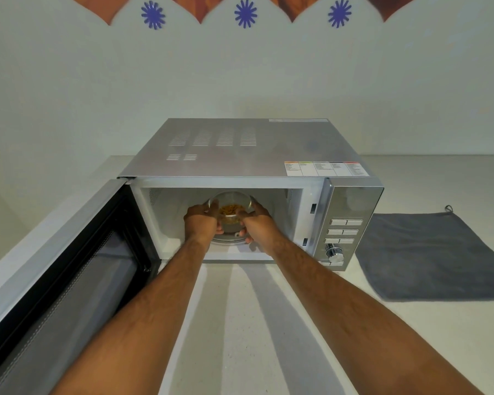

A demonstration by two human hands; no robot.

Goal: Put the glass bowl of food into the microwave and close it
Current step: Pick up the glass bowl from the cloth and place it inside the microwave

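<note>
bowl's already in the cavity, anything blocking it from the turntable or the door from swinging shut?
Nothing visible blocks the glass bowl: both hands, left hand and right hand, hold it inside the microwave, over the turntable. The door stands wide open at left; only the forearms cross its closing path.

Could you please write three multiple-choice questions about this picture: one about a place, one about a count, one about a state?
1. Where does the grey cloth lie?
A. right of the microwave
B. on top of it
C. inside it

2. How many blue flower shapes are on the wall?
A. one
B. three
C. five

3. How is the microwave door?
A. shut
B. removed
C. open

Answers: 1 A, it lies flat on the counter beside the control panel. 2 B, three show along the top. 3 C, it swings out left while the left hand and right hand hold the glass bowl inside.
</note>
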